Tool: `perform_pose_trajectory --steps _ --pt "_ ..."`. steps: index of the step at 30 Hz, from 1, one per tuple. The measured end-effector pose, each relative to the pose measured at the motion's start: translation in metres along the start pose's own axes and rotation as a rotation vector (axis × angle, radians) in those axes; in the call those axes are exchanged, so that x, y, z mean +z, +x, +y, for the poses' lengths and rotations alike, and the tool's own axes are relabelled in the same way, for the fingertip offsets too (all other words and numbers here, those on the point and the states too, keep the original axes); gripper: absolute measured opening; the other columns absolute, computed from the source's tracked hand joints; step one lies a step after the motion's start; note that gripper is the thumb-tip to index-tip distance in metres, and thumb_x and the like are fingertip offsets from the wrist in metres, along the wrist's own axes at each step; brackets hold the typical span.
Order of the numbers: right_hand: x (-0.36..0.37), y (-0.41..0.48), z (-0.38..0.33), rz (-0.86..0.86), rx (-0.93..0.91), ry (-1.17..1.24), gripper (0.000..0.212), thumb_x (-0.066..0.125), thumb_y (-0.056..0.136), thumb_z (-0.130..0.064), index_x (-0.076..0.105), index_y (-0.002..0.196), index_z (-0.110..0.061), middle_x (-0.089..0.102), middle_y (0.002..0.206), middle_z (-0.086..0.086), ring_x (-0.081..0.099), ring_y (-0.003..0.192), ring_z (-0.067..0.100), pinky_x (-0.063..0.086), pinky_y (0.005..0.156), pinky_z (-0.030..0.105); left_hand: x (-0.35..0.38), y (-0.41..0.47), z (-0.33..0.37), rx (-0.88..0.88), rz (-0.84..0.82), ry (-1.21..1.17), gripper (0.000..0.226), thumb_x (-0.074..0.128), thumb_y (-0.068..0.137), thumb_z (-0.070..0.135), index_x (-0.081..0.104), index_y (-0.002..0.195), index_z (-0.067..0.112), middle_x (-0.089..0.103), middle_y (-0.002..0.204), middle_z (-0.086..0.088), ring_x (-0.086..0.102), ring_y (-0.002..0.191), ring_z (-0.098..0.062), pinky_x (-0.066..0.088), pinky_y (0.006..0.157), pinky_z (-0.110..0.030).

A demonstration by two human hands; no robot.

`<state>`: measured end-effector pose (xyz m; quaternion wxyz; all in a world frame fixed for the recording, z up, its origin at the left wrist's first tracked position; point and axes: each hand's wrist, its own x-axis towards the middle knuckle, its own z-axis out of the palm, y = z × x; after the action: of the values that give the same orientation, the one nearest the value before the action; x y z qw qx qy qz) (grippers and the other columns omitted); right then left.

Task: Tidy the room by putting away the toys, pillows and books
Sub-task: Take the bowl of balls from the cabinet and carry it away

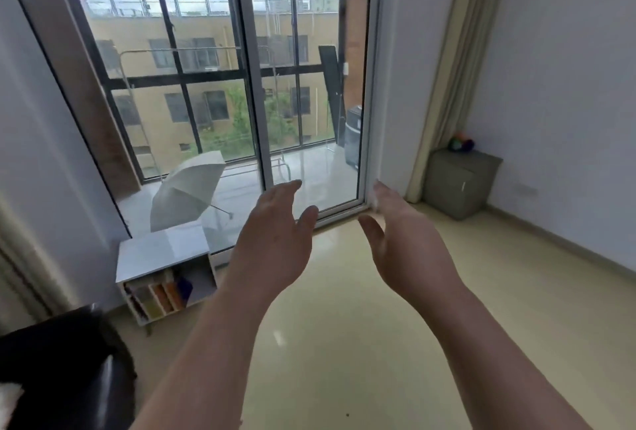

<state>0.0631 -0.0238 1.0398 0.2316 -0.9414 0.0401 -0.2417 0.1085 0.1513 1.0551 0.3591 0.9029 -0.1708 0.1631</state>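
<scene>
A person's two bare arms reach forward over a pale, glossy floor (344,343). The left hand (275,243) and right hand (402,247) face each other, palms inward, fingers loosely extended and a little apart, holding nothing. Ahead is a sliding glass door (303,85), with an open umbrella (187,188) lying on the balcony beyond. Low on the left, a small white shelf (165,254) holds a row of books (158,298). On the right, colourful toys (462,144) sit on a grey cabinet (457,181) against the wall.
</scene>
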Motion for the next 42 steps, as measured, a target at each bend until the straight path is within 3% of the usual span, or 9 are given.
perform_pose_trajectory --steps 3,6,15,20,25,29,34,39,42 --pt "-0.016 0.024 0.063 -0.004 0.069 -0.032 0.062 0.045 0.107 -0.038 0.021 0.162 -0.023 0.031 0.164 -0.004 0.032 0.150 0.016 0.037 0.112 0.029 0.058 0.029 0.033 0.017 -0.042 -0.036 0.049 0.052 0.104 0.036 0.043 0.151 0.027 0.043 0.154 0.006 0.051 0.125 -0.011 0.025 0.092 -0.013" --pt "-0.030 0.050 0.120 0.001 0.116 -0.044 0.062 0.045 0.107 -0.037 0.021 0.162 -0.022 0.030 0.165 -0.003 0.029 0.151 0.015 0.033 0.115 0.030 0.108 0.061 0.058 0.050 -0.093 -0.038 0.049 0.050 0.105 0.038 0.042 0.152 0.027 0.043 0.153 0.007 0.047 0.133 -0.013 0.027 0.096 -0.016" --pt "-0.024 0.149 0.261 0.029 0.203 -0.080 0.061 0.044 0.107 -0.037 0.020 0.161 -0.026 0.035 0.163 -0.004 0.033 0.150 0.016 0.039 0.113 0.033 0.248 0.186 0.087 0.108 -0.170 -0.084 0.048 0.049 0.104 0.041 0.042 0.150 0.028 0.042 0.152 0.010 0.045 0.135 -0.012 0.031 0.098 -0.020" --pt "-0.008 0.238 0.336 0.047 0.206 -0.131 0.061 0.042 0.107 -0.039 0.018 0.162 -0.026 0.033 0.163 -0.005 0.029 0.151 0.012 0.037 0.113 0.030 0.332 0.286 0.092 0.144 -0.204 -0.138 0.049 0.049 0.105 0.040 0.043 0.151 0.025 0.042 0.153 0.006 0.045 0.137 -0.016 0.034 0.102 -0.023" --pt "-0.006 0.347 0.408 0.052 0.219 -0.182 0.061 0.037 0.107 -0.043 0.015 0.162 -0.031 0.032 0.163 -0.008 0.030 0.150 0.009 0.040 0.109 0.027 0.410 0.409 0.119 0.179 -0.278 -0.151 0.049 0.048 0.105 0.039 0.042 0.151 0.023 0.042 0.154 0.006 0.052 0.131 -0.020 0.043 0.108 -0.039" --pt "-0.009 0.419 0.473 0.087 0.284 -0.181 0.060 0.034 0.107 -0.046 0.015 0.162 -0.032 0.031 0.164 -0.009 0.029 0.150 0.009 0.039 0.107 0.027 0.474 0.489 0.148 0.231 -0.336 -0.152 0.049 0.047 0.105 0.041 0.043 0.151 0.021 0.043 0.152 0.003 0.058 0.122 -0.021 0.044 0.105 -0.034" --pt "0.007 0.509 0.578 0.125 0.332 -0.170 0.061 0.032 0.106 -0.051 0.014 0.162 -0.033 0.031 0.164 -0.009 0.032 0.149 0.008 0.039 0.109 0.029 0.573 0.588 0.173 0.244 -0.364 -0.145 0.051 0.048 0.104 0.044 0.042 0.151 0.025 0.043 0.153 0.006 0.058 0.119 -0.020 0.045 0.105 -0.038" --pt "0.021 0.604 0.697 0.159 0.336 -0.121 0.060 0.033 0.107 -0.049 0.016 0.162 -0.033 0.034 0.162 -0.008 0.032 0.149 0.009 0.039 0.111 0.031 0.685 0.687 0.198 0.268 -0.375 -0.087 0.052 0.047 0.104 0.045 0.041 0.152 0.024 0.042 0.155 0.004 0.053 0.130 -0.017 0.046 0.106 -0.039" --pt "0.017 0.674 0.764 0.159 0.345 -0.117 0.061 0.031 0.106 -0.051 0.015 0.162 -0.033 0.032 0.164 -0.009 0.031 0.149 0.009 0.042 0.107 0.030 0.741 0.759 0.222 0.261 -0.381 -0.066 0.052 0.047 0.104 0.047 0.041 0.151 0.027 0.044 0.155 0.004 0.059 0.121 -0.016 0.052 0.102 -0.040"
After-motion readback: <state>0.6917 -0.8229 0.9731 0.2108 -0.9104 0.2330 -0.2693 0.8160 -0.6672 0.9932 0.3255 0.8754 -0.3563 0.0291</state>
